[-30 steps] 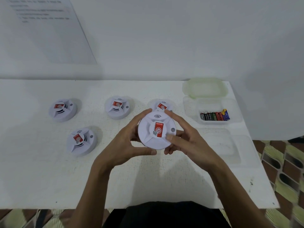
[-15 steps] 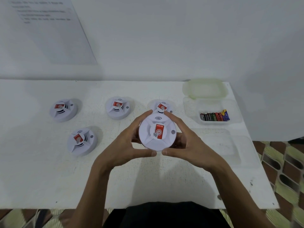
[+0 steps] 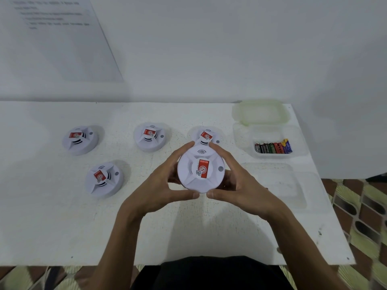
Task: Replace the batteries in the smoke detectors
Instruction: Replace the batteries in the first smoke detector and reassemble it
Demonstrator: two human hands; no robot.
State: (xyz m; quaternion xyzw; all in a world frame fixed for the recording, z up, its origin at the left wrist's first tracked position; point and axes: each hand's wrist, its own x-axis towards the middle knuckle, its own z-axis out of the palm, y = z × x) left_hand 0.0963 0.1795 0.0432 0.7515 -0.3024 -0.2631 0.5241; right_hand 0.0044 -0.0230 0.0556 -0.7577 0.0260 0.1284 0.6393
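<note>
The smoke detector hovers face-up over the middle of the desk, with the left hand and right hand each curled round its rim. Opening it likely calls for even, opposing twists. The batteries lie near the far right corner.

A white table lies under the grip. Far up-left, a sheet is on the wall. Patterned floor shows right.
</note>
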